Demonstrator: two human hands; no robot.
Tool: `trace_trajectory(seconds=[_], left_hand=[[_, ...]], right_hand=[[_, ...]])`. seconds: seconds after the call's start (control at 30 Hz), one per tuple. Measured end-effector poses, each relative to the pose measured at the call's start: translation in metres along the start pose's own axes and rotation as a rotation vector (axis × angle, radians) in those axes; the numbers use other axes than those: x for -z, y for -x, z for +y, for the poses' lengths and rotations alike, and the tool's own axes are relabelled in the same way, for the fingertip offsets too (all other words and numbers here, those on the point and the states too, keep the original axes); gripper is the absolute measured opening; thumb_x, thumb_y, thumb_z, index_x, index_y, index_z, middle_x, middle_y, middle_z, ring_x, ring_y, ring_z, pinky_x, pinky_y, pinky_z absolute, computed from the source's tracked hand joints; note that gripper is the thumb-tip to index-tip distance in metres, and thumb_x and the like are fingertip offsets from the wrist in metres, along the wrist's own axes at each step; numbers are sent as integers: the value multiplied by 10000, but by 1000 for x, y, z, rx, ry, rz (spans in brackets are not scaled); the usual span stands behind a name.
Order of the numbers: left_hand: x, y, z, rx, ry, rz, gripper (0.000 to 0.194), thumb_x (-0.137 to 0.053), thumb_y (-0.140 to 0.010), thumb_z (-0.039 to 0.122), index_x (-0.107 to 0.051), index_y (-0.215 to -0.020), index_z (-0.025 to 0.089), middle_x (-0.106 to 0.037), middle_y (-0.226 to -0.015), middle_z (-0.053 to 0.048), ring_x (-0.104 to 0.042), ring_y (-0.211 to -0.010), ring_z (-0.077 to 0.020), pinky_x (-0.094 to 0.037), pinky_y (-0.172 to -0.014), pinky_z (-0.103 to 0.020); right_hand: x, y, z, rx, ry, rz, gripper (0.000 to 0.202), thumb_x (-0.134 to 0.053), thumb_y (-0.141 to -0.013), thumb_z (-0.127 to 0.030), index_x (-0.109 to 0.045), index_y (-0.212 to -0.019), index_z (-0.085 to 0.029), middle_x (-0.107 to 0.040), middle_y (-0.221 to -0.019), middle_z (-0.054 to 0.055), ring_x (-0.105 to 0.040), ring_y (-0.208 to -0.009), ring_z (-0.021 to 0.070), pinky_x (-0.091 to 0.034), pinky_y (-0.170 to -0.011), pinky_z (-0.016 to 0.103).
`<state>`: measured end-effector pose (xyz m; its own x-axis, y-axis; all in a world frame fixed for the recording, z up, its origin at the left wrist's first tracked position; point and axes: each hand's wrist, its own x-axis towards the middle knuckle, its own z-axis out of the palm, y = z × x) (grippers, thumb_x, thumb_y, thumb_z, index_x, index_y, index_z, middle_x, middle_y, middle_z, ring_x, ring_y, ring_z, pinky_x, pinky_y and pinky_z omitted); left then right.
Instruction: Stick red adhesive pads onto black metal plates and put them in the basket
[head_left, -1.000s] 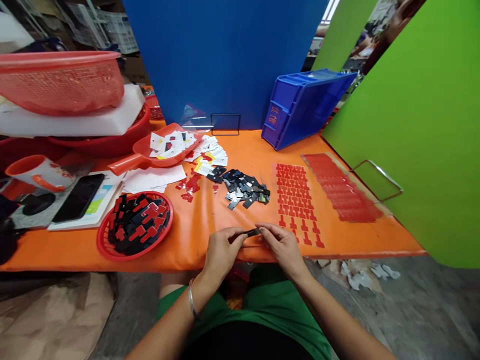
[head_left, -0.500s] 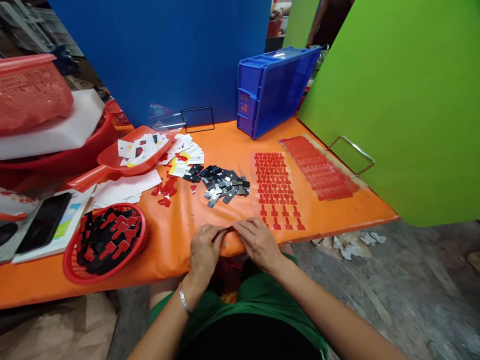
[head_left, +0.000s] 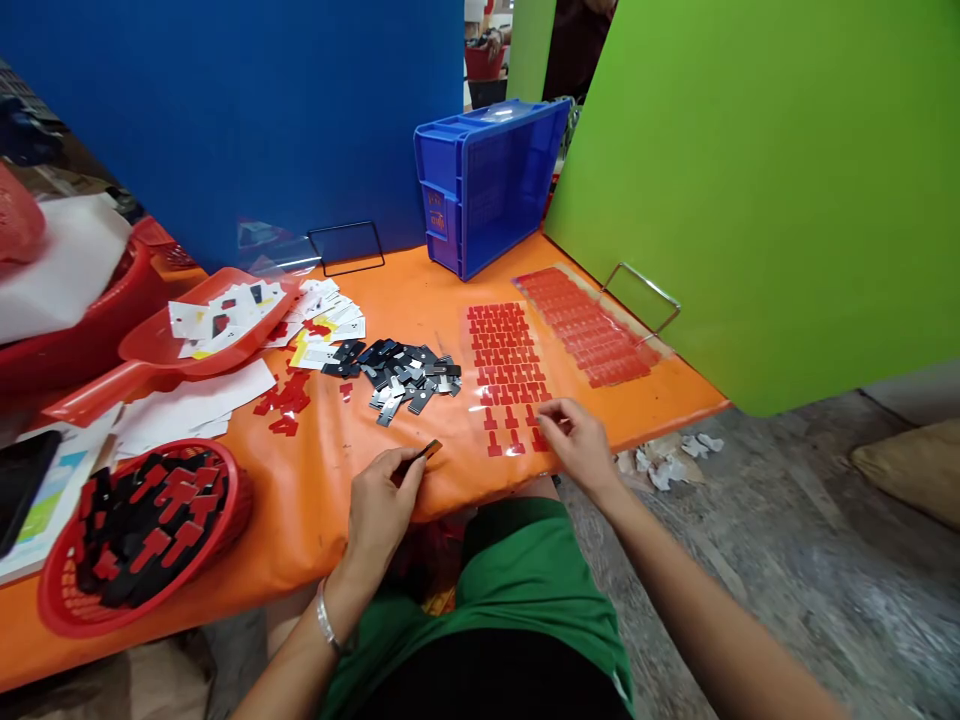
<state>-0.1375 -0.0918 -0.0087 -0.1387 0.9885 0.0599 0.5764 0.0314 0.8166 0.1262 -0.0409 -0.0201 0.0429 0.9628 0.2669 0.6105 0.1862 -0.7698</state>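
Note:
My left hand is closed, thumb and fingers pinching a small flat black piece just above the table's front edge. At the lower right corner of a clear sheet of red T-shaped stickers, my right hand bends its fingers into a pinch. Its fingertips cover the rightmost stickers, and whatever lies between them is hidden. Beyond my left hand is a loose pile of black and grey flat pieces. A red basket at left holds black pieces with red T shapes on them.
A second red sheet lies by the green panel. Behind stands a blue crate against the blue panel. A red dustpan with paper scraps, red scraps and a phone are at left.
My hands were together at the table edge over the dark piece. The right has moved away to the sticker sheet; the left keeps the black piece. The view has turned right.

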Motion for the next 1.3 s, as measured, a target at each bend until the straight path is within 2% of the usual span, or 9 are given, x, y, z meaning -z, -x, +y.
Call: trace_trajectory(seconds=[0.13, 0.27, 0.4, 0.5, 0.73, 0.93, 1.03, 1.2, 1.3], left_hand=[[-16, -9, 9, 187, 310, -107, 256, -618, -782, 387, -672, -900, 167, -709, -847, -46, -663, -766, -183, -524, -720, -290], [-31, -17, 20, 359, 661, -197, 304, -704, -707, 388, -622, -850, 132, -703, -761, -65, -669, -667, -164, -557, -670, -298], [-35, -26, 35, 505, 778, -200, 311, -750, -690, 335, -569, -838, 131, -711, -756, -82, -669, -613, -146, -572, -621, -289], [-40, -35, 42, 515, 801, -205, 269, -727, -731, 282, -543, -860, 133, -714, -766, -87, -664, -587, -137, -575, -594, -287], [-62, -66, 50, 507, 842, -219, 101, -607, -819, 130, -518, -867, 127, -690, -702, -56, -658, -563, -116, -571, -585, -262], [-74, -85, 55, 481, 830, -202, 75, -588, -826, 96, -520, -826, 127, -660, -671, -32, -630, -519, -89, -551, -578, -231], [-79, -90, 54, 482, 813, -188, 68, -569, -832, 77, -522, -816, 125, -662, -690, -40, -622, -516, -84, -539, -578, -226], [-82, -95, 52, 503, 813, -215, 98, -559, -829, 49, -514, -782, 123, -645, -671, -36, -625, -528, -90, -542, -614, -241], [-83, -97, 50, 521, 817, -220, 109, -525, -842, 31, -514, -777, 118, -647, -688, -43, -630, -537, -92, -543, -613, -240]], right_hand=[[8, -21, 18, -28, 24, -25, 89, -527, -785, -252, -584, -769, -185, -625, -762, 31, -571, -695, 165, -456, -677, 289], [-13, -38, 6, 85, 61, -89, 107, -496, -786, -184, -591, -739, -187, -613, -777, 43, -567, -738, 174, -443, -709, 295], [-33, -57, -5, 133, 148, -141, 131, -493, -776, -125, -605, -733, -178, -609, -783, 54, -557, -767, 180, -432, -742, 297], [-39, -70, -6, 126, 220, -207, 110, -527, -768, -120, -604, -715, -178, -612, -790, 47, -552, -768, 172, -421, -737, 281], [-39, -86, -10, 70, 340, -363, 98, -569, -721, -106, -566, -660, -182, -613, -740, 23, -532, -673, 145, -361, -586, 228], [-42, -75, -9, 111, 343, -247, 86, -563, -784, -150, -641, -815, -168, -620, -861, 63, -552, -781, 174, -411, -691, 263], [-45, -68, -9, 143, 357, -216, 146, -523, -820, -157, -653, -756, -171, -613, -858, 82, -548, -824, 201, -420, -740, 296], [-49, -64, -11, 158, 381, -160, 129, -490, -789, -118, -591, -743, -184, -595, -848, 88, -517, -848, 229, -414, -735, 322], [-48, -62, -8, 181, 289, -136, 109, -478, -764, -117, -528, -710, -196, -571, -786, 65, -511, -801, 217, -411, -734, 329]])
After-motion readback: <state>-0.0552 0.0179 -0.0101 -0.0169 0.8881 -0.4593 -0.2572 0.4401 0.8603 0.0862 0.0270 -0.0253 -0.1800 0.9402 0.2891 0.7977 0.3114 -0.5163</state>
